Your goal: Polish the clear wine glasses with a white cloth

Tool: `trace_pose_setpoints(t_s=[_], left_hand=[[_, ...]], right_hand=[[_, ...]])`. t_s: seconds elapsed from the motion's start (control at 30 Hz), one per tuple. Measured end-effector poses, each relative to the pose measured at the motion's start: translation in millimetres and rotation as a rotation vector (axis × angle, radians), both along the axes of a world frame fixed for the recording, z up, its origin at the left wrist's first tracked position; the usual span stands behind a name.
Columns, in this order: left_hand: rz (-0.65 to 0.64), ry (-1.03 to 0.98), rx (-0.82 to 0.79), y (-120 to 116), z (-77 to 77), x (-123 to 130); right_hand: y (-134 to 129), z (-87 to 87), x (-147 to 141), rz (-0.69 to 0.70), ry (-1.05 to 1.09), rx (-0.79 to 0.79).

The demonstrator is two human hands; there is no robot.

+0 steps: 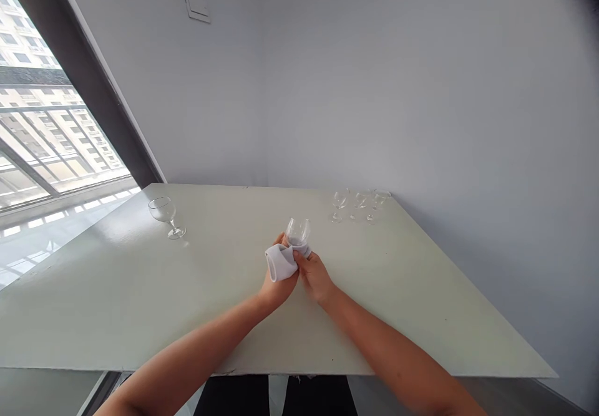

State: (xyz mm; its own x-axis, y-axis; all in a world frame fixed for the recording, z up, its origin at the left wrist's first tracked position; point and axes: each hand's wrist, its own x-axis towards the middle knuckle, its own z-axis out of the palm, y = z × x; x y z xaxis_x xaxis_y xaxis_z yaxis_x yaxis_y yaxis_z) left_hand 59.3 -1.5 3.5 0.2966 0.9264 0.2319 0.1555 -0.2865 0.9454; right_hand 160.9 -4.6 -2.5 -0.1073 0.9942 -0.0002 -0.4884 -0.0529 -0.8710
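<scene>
The left hand (277, 282) and right hand (313, 277) are drawn in close together over the pale painted tabletop (397, 316), almost touching. Between them stands a clear stemmed wine glass (297, 231), bowl upward, with its foot and stem hidden. The left hand's fingers curl around a bunched white cloth (281, 262) that wraps the lower part of the glass. The right hand's fingers (303, 260) pinch in at the base of the bowl, against the cloth. The bowl shows no liquid, only the grey-white cloth through the glass.

At ten o'clock from the hands, well apart, a second clear stemmed wine glass (165, 211) stands upright near the tabletop's left edge. At one o'clock, near the far edge, three small clear stemmed glasses (359, 201) stand just beside one another, their bowls empty as far as can be seen. Behind the tabletop rises a grey wall with a white switch plate (196, 1), and a tall window (42, 123) at ten o'clock shows apartment blocks.
</scene>
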Motion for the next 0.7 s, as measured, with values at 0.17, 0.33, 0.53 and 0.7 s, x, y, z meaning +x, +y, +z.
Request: trace_pose_setpoints(t_s=[0.17, 0.33, 0.53, 0.7], left_hand=[[-0.279, -0.190, -0.259, 15.3, 20.1, -33.0], [-0.367, -0.258, -0.342, 26.3, 35.2, -42.8], [-0.318, -0.220, -0.332, 28.4, 20.5, -34.8], [-0.243, -0.200, -0.287, 27.1, 15.2, -44.8]], right_hand=[[8.6, 5.3, 25.2, 0.160, 0.082, -0.103], [7.0, 4.1, 31.8, 0.277, 0.091, -0.091], [6.1, 3.2, 34.0, 0.459, -0.214, -0.044], [6.8, 11.7, 39.0, 0.439, -0.418, 0.015]])
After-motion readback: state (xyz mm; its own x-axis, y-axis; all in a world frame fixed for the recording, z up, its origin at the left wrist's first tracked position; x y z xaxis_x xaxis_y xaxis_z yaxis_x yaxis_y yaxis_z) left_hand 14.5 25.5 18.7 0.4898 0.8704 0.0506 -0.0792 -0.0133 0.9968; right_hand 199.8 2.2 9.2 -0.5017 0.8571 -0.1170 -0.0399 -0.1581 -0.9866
